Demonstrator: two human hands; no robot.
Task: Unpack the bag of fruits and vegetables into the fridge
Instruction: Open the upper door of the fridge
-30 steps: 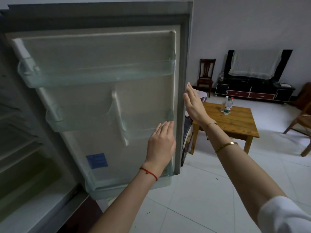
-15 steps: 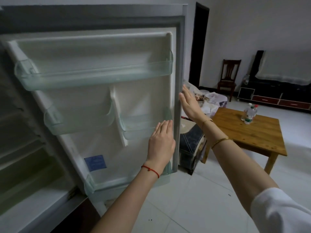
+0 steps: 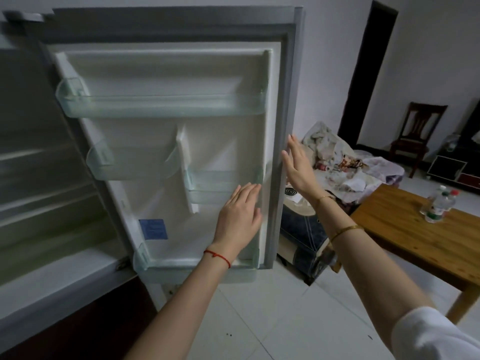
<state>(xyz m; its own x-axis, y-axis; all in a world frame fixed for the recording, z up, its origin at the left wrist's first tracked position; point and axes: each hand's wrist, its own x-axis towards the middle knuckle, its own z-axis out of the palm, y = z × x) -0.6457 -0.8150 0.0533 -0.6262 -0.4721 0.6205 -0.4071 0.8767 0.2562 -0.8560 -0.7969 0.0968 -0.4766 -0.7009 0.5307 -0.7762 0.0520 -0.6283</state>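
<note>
Against the inner face of the open fridge door (image 3: 226, 141), near its free edge, the left hand (image 3: 240, 216) lies flat, fingers straight and together, holding nothing. Just beyond that edge the right hand (image 3: 298, 167) stands open and empty, fingers extended. Behind the door, a heap of bags (image 3: 335, 162) rests on a low seat. Fridge shelves (image 3: 39, 203) lie left of the door.

We see the fridge door (image 3: 223, 141) swung wide open, so the way to the fridge shelves (image 3: 39, 178) on the left is free. Our two hands (image 3: 240, 216) sit at the door's outer edge. To the right, a messy pile (image 3: 335, 162) and the wooden table (image 3: 415, 242) stand close by, leaving bare floor (image 3: 272, 320) between.
</note>
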